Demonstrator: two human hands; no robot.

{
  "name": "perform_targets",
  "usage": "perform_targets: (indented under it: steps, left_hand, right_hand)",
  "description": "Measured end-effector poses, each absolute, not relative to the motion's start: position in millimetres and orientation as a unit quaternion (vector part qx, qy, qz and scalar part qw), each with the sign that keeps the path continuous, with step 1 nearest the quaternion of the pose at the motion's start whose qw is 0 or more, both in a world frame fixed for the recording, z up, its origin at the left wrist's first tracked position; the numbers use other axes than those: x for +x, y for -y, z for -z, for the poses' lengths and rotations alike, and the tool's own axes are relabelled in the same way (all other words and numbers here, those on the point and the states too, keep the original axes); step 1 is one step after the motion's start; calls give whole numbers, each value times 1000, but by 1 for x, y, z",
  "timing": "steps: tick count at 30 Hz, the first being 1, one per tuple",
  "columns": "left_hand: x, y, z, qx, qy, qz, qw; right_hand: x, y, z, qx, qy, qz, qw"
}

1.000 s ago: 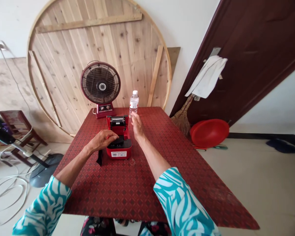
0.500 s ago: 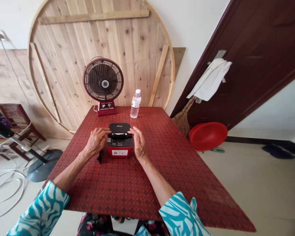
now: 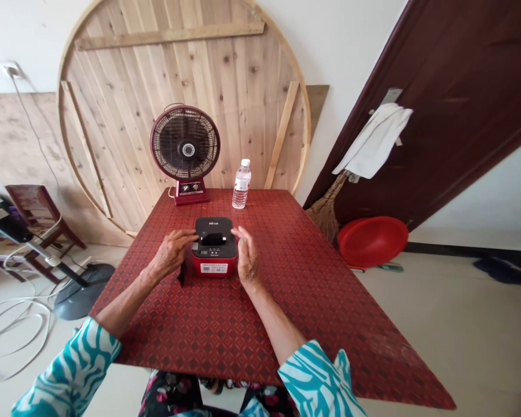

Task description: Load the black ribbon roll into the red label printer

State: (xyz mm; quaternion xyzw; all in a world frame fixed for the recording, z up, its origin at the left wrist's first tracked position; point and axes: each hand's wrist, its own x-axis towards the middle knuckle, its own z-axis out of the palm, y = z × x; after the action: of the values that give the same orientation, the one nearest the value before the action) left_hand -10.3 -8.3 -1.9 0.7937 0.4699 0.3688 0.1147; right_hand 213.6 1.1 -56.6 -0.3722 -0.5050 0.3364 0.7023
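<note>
A small boxy device [image 3: 215, 252], probably a label printer, sits on the table with red sides and a black top. A white label is stuck on its near side, and its lid lies flat around a dark central slot. At its upper left edge, my left hand [image 3: 173, 250] has its fingers stretched out, tips touching or almost touching the lid. My right hand [image 3: 246, 255] flanks the other side, fingers extended and slightly bent by the lid's right edge. Neither hand wraps around anything. A black strap-like piece [image 3: 182, 274] hangs beside the device, below my left hand.
The red patterned table [image 3: 295, 301] carries a dark red fan [image 3: 186, 150] and an upright water bottle [image 3: 242, 184] at its far end. A round wooden panel [image 3: 243, 98] leans behind. On the floor are a red basin [image 3: 373, 240] at right and a coiled cable [image 3: 21, 330] at left.
The device's black lid was raised with a gap under it; now it lies down flat. Both hands stay beside it, fingers at its edges. The camera view has shifted slightly.
</note>
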Motion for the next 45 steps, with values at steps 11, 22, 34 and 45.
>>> perform_targets:
  steps: [11, 22, 34, 45]
  left_hand:
    - [2, 14, -16, 575, -601, -317, 456]
    - [-10, -8, -16, 530, -523, -234, 625]
    - [-10, -11, 2, 501, -527, -276, 629]
    - [-8, -7, -7, 529, -526, -283, 603]
  right_hand:
    - [195, -15, 85, -410, 331, -468, 709]
    - [196, -14, 87, -406, 359, -467, 699]
    - [196, -11, 88, -417, 354, -474, 690]
    - [199, -13, 90, -428, 368, -456, 688]
